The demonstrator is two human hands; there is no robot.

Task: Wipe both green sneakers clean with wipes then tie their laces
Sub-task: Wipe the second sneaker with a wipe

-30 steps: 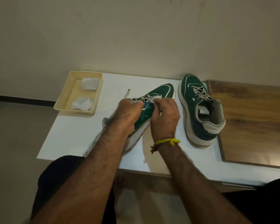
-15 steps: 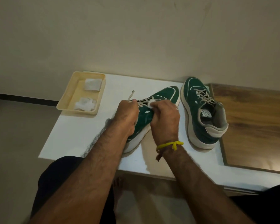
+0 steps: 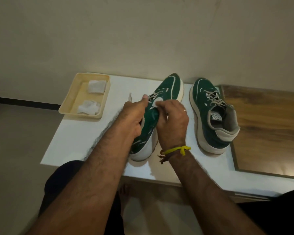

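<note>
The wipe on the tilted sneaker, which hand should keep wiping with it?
The right hand: it already pinches the wipe against the tilted sneaker, while the left hand grips that shoe.

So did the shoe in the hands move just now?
Yes. The held sneaker swung its toe toward the wall, now about level with the other sneaker's toe.

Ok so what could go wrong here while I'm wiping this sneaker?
The held sneaker is tipped on its side under the left hand; hard rubbing could make it slip. The right hand works the wipe beside the laces, so it may snag. A loose lace end lies on the white table and could get dragged.
</note>
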